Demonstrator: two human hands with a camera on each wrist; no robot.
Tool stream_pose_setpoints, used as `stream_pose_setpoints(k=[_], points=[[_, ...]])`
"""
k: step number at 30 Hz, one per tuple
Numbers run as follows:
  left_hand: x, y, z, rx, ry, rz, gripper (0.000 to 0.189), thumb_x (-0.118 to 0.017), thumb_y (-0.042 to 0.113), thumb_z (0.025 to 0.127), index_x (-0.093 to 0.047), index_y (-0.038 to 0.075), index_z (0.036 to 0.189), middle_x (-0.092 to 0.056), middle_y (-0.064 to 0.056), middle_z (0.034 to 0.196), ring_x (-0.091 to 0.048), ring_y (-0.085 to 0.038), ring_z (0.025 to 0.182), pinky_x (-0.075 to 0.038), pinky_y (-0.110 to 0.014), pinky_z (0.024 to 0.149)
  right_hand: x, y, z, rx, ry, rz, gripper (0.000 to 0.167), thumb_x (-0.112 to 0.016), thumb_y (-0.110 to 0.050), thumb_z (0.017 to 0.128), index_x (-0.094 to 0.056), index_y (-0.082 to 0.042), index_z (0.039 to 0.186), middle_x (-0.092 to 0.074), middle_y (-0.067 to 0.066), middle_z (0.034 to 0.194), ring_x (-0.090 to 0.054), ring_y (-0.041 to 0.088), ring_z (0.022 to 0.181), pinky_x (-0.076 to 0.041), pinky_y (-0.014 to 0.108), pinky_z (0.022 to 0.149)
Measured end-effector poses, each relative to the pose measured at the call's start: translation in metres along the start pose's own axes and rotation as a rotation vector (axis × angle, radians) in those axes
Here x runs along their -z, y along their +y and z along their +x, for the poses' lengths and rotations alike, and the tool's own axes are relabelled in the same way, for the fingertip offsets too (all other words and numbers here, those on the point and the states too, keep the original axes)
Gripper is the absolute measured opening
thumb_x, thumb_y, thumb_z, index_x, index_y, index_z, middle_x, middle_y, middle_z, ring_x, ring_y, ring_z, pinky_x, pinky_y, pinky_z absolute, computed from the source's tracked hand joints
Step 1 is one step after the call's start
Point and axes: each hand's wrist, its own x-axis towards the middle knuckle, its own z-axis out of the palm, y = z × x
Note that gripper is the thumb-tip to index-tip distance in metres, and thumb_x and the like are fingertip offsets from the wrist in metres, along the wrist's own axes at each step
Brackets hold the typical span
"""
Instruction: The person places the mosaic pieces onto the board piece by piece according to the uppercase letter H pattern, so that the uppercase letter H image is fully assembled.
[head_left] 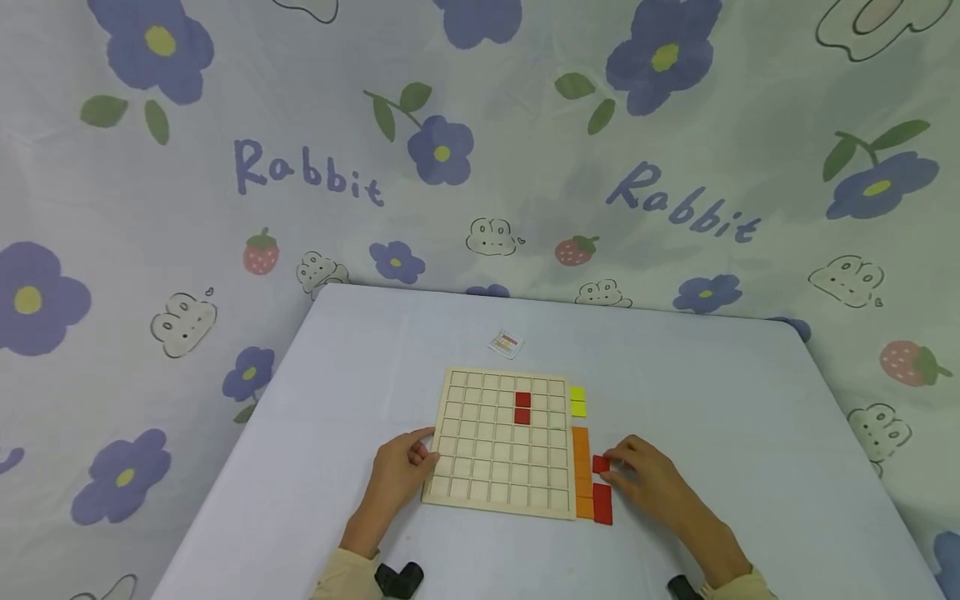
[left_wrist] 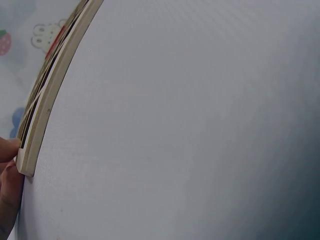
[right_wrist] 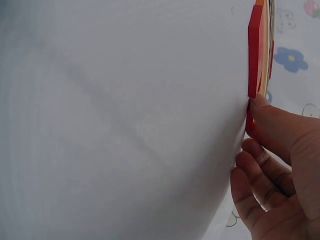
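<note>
A square wooden grid board (head_left: 495,508) lies on the white table. Two small red square tiles (head_left: 522,400) sit one below the other in its upper right cells. My left hand (head_left: 399,471) holds the board's left edge with thumb and finger; in the left wrist view its fingertips (left_wrist: 9,150) are at the board's corner. Right of the board, my right hand (head_left: 648,483) pinches a small red tile (head_left: 601,464) between thumb and finger. A longer red tile (head_left: 602,504) lies just below that one, seen side-on as a red strip (right_wrist: 254,52) in the right wrist view.
Orange tiles (head_left: 582,458) line the board's right side, with yellow tiles (head_left: 577,401) above them. Behind the board lies a small printed card (head_left: 506,343). A patterned curtain (head_left: 495,183) hangs behind the white table (head_left: 712,392).
</note>
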Motion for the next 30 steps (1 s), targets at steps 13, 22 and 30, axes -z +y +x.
stream_pose_setpoints(k=[13,22,30], points=[[-0.0016,-0.0023,0.0006,-0.017,0.018,0.004,0.04,-0.077,0.005,0.085,-0.07,0.002,0.124,-0.063,-0.002,0.08,-0.052,-0.006,0.068,-0.044,-0.018,0.059,0.0023,-0.0037,0.002,0.01,-0.022,-0.05,0.028,-0.081,-0.025,0.085,-0.07,-0.012,0.107,-0.063,-0.005,0.101,-0.056,0.008,0.091,-0.057,0.03,0.083],[-0.0008,-0.0017,-0.0004,-0.015,0.007,0.006,0.04,-0.077,0.005,0.085,-0.07,0.002,0.124,-0.064,-0.002,0.081,-0.052,-0.007,0.069,-0.043,-0.018,0.059,0.0042,-0.0033,0.0023,-0.004,0.009,-0.002,0.026,-0.081,-0.025,0.084,-0.072,-0.013,0.106,-0.067,-0.006,0.102,-0.055,0.007,0.088,-0.056,0.026,0.079],[-0.0011,-0.0018,-0.0003,-0.003,0.003,-0.005,0.04,-0.076,0.006,0.086,-0.07,0.002,0.125,-0.064,-0.002,0.081,-0.052,-0.007,0.069,-0.043,-0.018,0.06,0.0037,-0.0096,0.0083,-0.015,0.002,0.068,0.029,-0.078,-0.026,0.088,-0.07,-0.015,0.113,-0.067,-0.007,0.107,-0.059,0.008,0.093,-0.058,0.028,0.082]])
